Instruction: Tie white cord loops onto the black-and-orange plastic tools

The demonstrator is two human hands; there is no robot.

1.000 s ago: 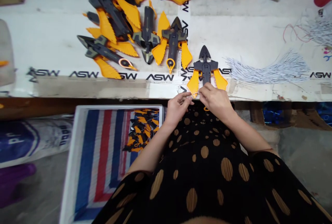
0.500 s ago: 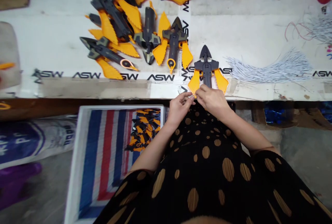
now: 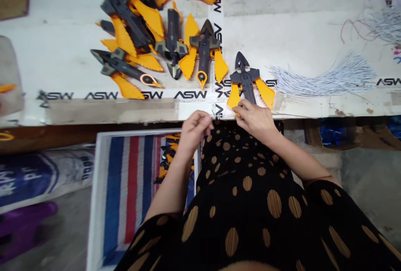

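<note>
At the table's front edge, my right hand [image 3: 254,118] is closed on the lower end of a black toy [image 3: 246,79] with orange wings and a pointed tip facing away from me. The toy's tail end is hidden under my fingers. My left hand [image 3: 196,129] pinches a thin white string [image 3: 221,116], which runs taut across to the toy at my right fingertips. Beside it on the left lie similar winged toys, one upright [image 3: 204,49] and one pointing toward me [image 3: 174,47]. A bundle of white strings [image 3: 322,79] lies to the right of my right hand.
More black and orange toys [image 3: 125,11] are heaped at the back left of the white table [image 3: 269,24]. Below the edge, a crate lined with striped cloth [image 3: 133,170] holds several toys. A purple stool [image 3: 26,227] and a printed sack [image 3: 40,175] are at the left.
My left hand has moved left, away from my right hand, drawing the string out between them. The toy has tilted slightly; my right hand stays on it.
</note>
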